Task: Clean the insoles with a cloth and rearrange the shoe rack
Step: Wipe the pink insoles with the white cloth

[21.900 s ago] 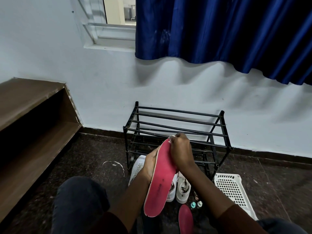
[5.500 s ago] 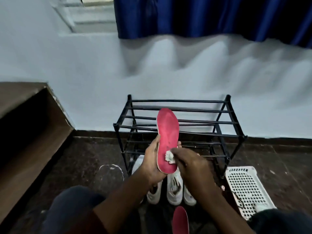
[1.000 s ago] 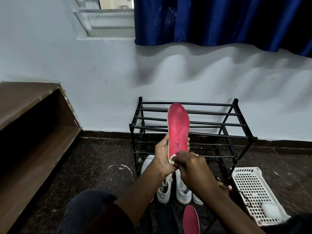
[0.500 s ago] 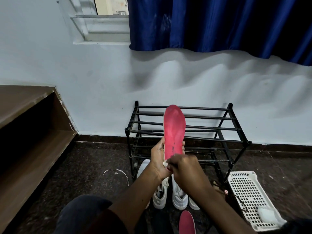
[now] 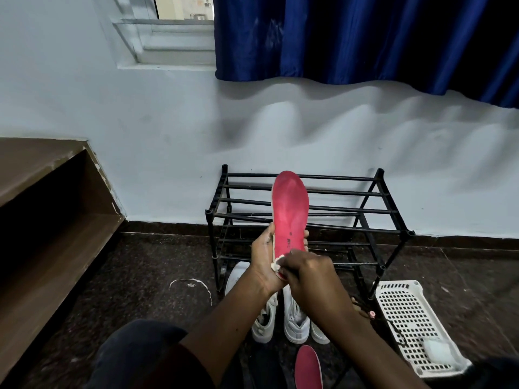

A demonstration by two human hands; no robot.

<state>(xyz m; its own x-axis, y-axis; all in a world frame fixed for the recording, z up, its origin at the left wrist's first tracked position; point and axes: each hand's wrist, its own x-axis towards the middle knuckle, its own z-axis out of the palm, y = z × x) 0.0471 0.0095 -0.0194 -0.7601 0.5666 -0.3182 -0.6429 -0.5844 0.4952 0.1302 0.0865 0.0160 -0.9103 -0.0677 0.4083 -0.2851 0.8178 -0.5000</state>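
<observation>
At lower centre of the frame, the left hand (image 5: pixel 264 262) is gripping the heel end of the red insole (image 5: pixel 289 214), while the right hand (image 5: pixel 307 272) is pinching a small white cloth (image 5: pixel 276 265) against that same end. The insole is standing upright, its long axis running up the frame from both hands, toe crossing the empty black shoe rack (image 5: pixel 365 214). Any further wiping stroke would probably be travelling upward, away from the hands.

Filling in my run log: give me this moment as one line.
step: wiping insole | left hand: holds red insole upright | right hand: presses white cloth on heel end | shoe rack: shelves bare
</observation>
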